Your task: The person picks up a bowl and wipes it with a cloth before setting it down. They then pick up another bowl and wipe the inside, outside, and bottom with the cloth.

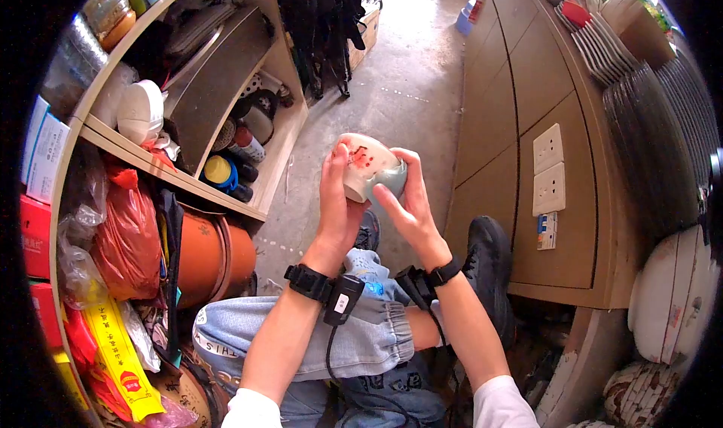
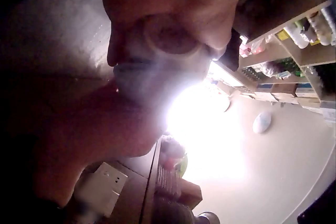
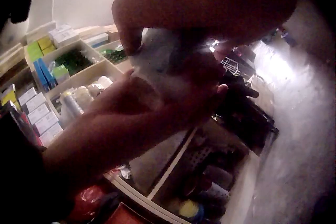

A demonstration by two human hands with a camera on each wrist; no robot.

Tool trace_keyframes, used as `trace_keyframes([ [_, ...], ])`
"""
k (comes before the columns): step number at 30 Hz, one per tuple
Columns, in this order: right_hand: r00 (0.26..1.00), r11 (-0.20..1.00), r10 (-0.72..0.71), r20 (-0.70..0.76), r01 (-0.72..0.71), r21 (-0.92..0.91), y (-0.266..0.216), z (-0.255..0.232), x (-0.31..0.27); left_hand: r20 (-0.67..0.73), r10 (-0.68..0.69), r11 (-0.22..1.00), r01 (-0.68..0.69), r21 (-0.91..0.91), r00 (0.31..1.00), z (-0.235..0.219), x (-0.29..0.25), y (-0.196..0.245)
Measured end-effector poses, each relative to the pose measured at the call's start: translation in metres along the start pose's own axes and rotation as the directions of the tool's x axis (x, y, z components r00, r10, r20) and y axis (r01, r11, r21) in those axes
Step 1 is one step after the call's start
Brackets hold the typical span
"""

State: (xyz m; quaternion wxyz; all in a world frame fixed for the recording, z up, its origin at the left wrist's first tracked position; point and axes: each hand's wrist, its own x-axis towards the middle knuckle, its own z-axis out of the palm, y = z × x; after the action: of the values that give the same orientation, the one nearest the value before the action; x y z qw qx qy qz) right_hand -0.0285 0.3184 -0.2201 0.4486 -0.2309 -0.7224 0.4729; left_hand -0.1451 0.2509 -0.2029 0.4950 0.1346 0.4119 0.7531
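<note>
A white bowl (image 1: 360, 166) with red markings, pale green at its right end, is held tilted between the two hands in front of the knees. The left hand (image 1: 337, 202) grips its left side, fingertips at the upper edge. My right hand (image 1: 416, 211) holds the pale green end, with the thumb in front and the fingers curled behind. In the left wrist view, the bowl's round base (image 2: 170, 36) shows between the hands. From the right wrist, a dim greyish part of the bowl (image 3: 160, 56) appears, the rest covered by the fingers.
Wooden shelves (image 1: 260, 194) with bags and bottles stand at the left. At the right is a brown cabinet (image 1: 557, 258) with wall sockets (image 1: 549, 166), stacked dark plates (image 1: 648, 142) on top. Concrete floor (image 1: 407, 67) runs between them. Cables (image 1: 331, 353) hang from both wrists.
</note>
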Motion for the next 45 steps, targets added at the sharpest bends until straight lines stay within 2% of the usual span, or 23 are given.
trace_keyframes([
  [2,0.989,0.992,-0.121,0.083,0.124,-0.028,0.003,0.000,0.002,-0.011,-0.009,1.000,0.009,-0.029,1.000,-0.003,0.002,-0.002],
  [5,0.989,0.987,-0.134,0.069,0.139,-0.084,0.001,0.001,0.002,-0.014,-0.033,0.997,0.032,-0.070,0.999,-0.001,-0.001,0.001],
  [9,0.996,0.993,-0.068,0.050,0.072,-0.090,-0.007,0.001,-0.001,0.004,-0.078,0.994,0.078,-0.076,0.997,0.001,-0.005,0.004],
  [11,0.998,0.999,0.041,0.041,-0.040,-0.026,-0.008,0.001,0.000,0.009,-0.087,0.994,0.088,-0.059,0.996,-0.001,-0.001,0.005],
  [16,0.999,0.998,0.043,-0.028,-0.044,-0.040,-0.006,0.004,-0.002,-0.015,-0.055,0.998,0.055,-0.006,0.998,-0.002,0.003,0.001],
  [20,0.997,0.999,0.016,-0.079,-0.018,-0.028,0.001,0.007,-0.002,0.006,-0.063,0.996,0.063,-0.058,0.998,-0.018,0.013,-0.010],
  [22,0.995,0.999,-0.003,-0.102,-0.003,-0.051,0.002,0.005,-0.001,-0.006,-0.039,0.999,0.039,-0.013,0.999,-0.004,0.000,0.002],
  [24,0.994,0.999,0.038,-0.102,-0.041,-0.032,0.002,0.004,-0.002,-0.037,-0.010,0.990,0.015,0.141,0.999,0.004,-0.005,0.007],
  [25,0.990,0.998,0.067,-0.121,-0.066,0.010,0.000,0.003,-0.002,-0.037,-0.009,0.990,0.014,0.141,0.999,0.004,-0.006,0.007],
  [27,0.986,0.995,0.096,-0.138,-0.089,0.051,-0.002,0.001,0.000,0.064,-0.041,0.985,0.030,0.169,0.997,0.003,-0.006,0.007],
  [28,0.982,0.994,0.103,-0.158,-0.095,0.054,-0.003,-0.001,0.001,0.063,-0.040,0.985,0.029,0.168,0.997,0.004,-0.008,0.007],
  [30,0.979,0.993,0.110,-0.172,-0.101,0.061,-0.005,-0.003,0.003,0.066,-0.040,0.946,0.016,0.324,0.997,0.009,-0.011,0.008],
  [33,0.976,0.986,0.132,-0.172,-0.110,0.128,-0.004,-0.002,0.004,0.057,-0.032,0.937,0.010,0.350,0.998,0.004,-0.008,0.004],
  [39,0.986,0.980,0.118,-0.120,-0.096,0.176,-0.005,-0.001,0.005,0.037,-0.031,0.972,0.022,0.235,0.999,0.006,-0.007,0.004],
  [43,0.990,0.982,0.101,-0.096,-0.084,0.167,-0.004,0.001,0.006,-0.011,-0.018,0.973,0.020,0.228,1.000,0.008,-0.009,0.004],
  [45,0.992,0.975,0.106,-0.073,-0.089,0.204,-0.001,0.004,0.004,0.014,-0.034,0.993,0.032,0.114,0.999,0.001,-0.001,-0.001],
])
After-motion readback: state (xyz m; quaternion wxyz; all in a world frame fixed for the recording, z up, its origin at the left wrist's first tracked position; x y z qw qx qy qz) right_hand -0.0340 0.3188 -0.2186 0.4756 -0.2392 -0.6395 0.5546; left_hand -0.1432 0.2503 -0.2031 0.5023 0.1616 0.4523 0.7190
